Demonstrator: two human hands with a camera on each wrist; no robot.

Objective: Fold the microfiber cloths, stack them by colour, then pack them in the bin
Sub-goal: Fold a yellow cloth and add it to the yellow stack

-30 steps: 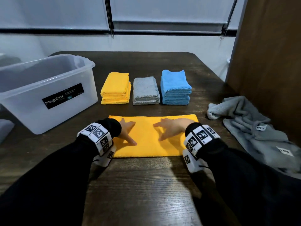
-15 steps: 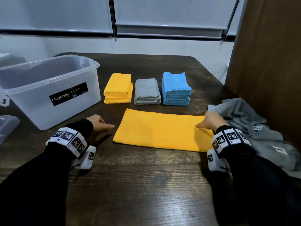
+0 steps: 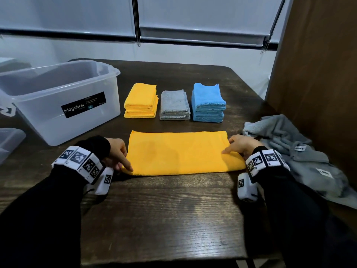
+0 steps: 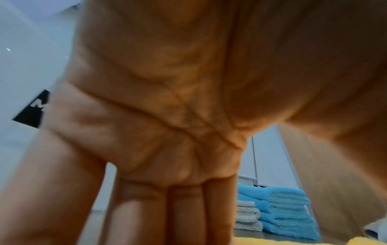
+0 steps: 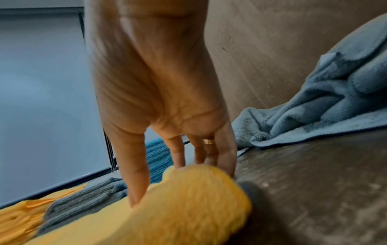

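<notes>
Both hands have closed in on the ends of the half-folded yellow cloth, which half a second ago lay askew with the left hand off it on the table. Now it lies square to the table edge on the dark wooden table. The left hand is at the cloth's left end, fingers extended and a fingertip on its near left corner. The right hand is at the right end, thumb pressing on top and the other fingers down behind the raised edge; whether they actually pinch it I cannot tell. Behind the cloth stand three folded stacks in a row: yellow stack, grey stack, blue stack. The clear Megabox bin stands to the left. Unfolded grey cloths lie in a heap just beside the right hand.
</notes>
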